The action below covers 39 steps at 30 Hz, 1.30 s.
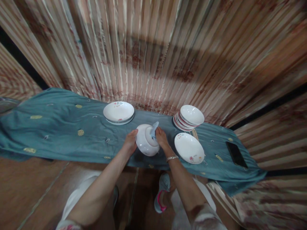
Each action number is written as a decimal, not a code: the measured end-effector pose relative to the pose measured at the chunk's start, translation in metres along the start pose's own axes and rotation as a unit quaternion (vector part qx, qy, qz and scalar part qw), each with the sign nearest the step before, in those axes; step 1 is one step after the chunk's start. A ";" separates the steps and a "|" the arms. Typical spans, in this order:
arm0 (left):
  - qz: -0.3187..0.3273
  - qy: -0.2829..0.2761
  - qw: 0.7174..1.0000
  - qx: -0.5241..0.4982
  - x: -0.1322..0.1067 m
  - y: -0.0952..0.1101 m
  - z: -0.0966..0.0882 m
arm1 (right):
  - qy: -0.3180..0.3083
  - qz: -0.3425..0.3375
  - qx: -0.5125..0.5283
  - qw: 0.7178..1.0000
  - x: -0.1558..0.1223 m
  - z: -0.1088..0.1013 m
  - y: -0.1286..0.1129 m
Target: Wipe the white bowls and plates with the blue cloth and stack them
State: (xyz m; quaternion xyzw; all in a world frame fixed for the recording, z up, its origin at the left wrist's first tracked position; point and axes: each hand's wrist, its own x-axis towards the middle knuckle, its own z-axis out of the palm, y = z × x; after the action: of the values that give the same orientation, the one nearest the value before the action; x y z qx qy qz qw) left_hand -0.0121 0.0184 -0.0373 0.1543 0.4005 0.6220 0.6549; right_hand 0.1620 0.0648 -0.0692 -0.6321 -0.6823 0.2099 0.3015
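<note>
My left hand (130, 142) grips the side of a white ceramic bowl (144, 142), which is held tilted with its underside facing up and towards me. My right hand (162, 138) presses a blue cloth (153, 130) against the bowl's foot ring. Both hands are above a teal tablecloth (59, 127) with yellow embroidered patches. A stack of white floral plates (118, 111) lies beyond my left hand. A single floral plate (189, 148) sits just right of my right hand, beside a stack of white bowls (192, 115).
A black phone (236, 154) lies on the cloth at the right end. Light wooden sticks (195, 134) poke out under the bowl stack. A grey metal dish (7, 104) sits at the far left edge. Striped curtains rise behind the table. My sneaker (163, 191) shows on the floor below.
</note>
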 end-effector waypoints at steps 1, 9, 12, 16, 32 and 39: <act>-0.002 -0.001 1.000 -0.001 0.000 0.000 0.000 | 0.005 0.002 0.004 1.000 -0.004 0.001 0.002; -0.018 0.020 0.999 -0.019 0.001 0.001 -0.001 | 0.067 0.022 0.042 0.997 -0.036 0.008 0.020; -0.019 0.031 0.999 -0.027 0.001 0.001 0.001 | 0.090 0.015 0.053 0.994 -0.048 0.010 0.026; -0.017 0.036 0.999 -0.037 0.000 0.001 0.002 | 0.125 0.014 0.068 0.990 -0.066 0.014 0.030; -0.021 0.047 0.998 -0.035 0.004 -0.002 0.001 | 0.173 0.010 0.108 0.979 -0.137 0.038 -0.004; -0.018 0.051 0.998 -0.038 0.001 0.001 0.002 | 0.172 -0.071 -0.009 0.982 -0.166 0.044 -0.026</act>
State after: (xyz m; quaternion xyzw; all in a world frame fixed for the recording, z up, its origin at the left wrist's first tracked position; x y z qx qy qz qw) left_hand -0.0112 0.0206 -0.0356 0.0903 0.4125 0.6316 0.6503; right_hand 0.1166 -0.0981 -0.1079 -0.6110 -0.6654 0.0702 0.4231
